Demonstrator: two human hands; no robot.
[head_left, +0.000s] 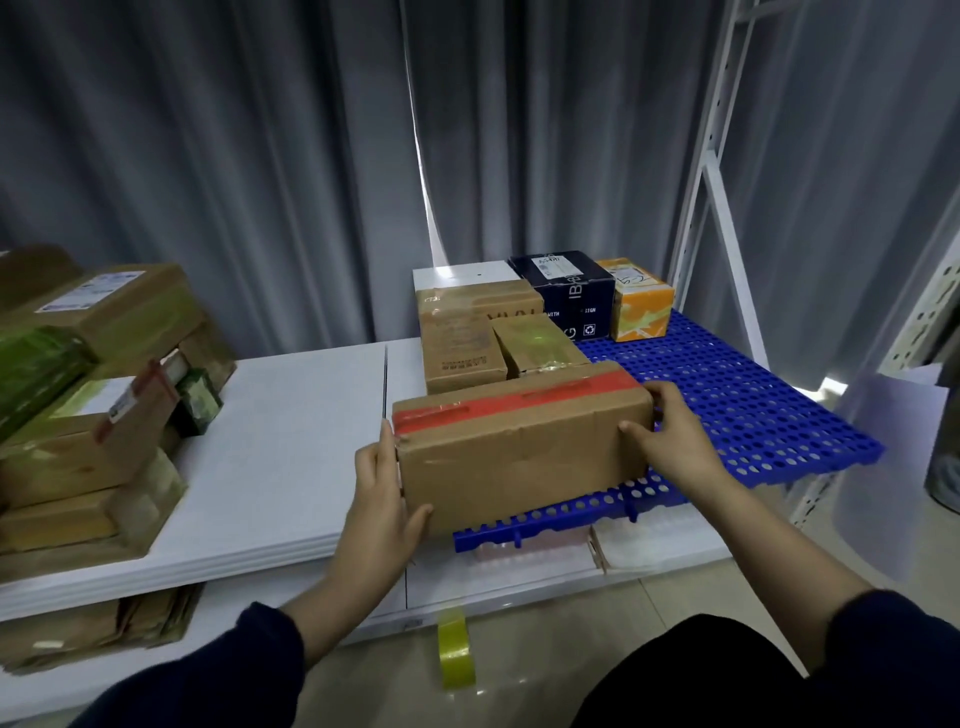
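Fingers (415, 514): I log both sets curled round the short ends of the red-taped cardboard box (519, 452), left hand (382, 499) at one end, right hand (670, 436) at the other, thumbs on its near face.
Surface: white table (291, 441); blue perforated mat (753, 405) on its right part.
Room: grey curtain (260, 156); white shelving frame (711, 156).
Box position: between my hands, over the mat's near left corner; whether it is resting or lifted, I cannot tell.
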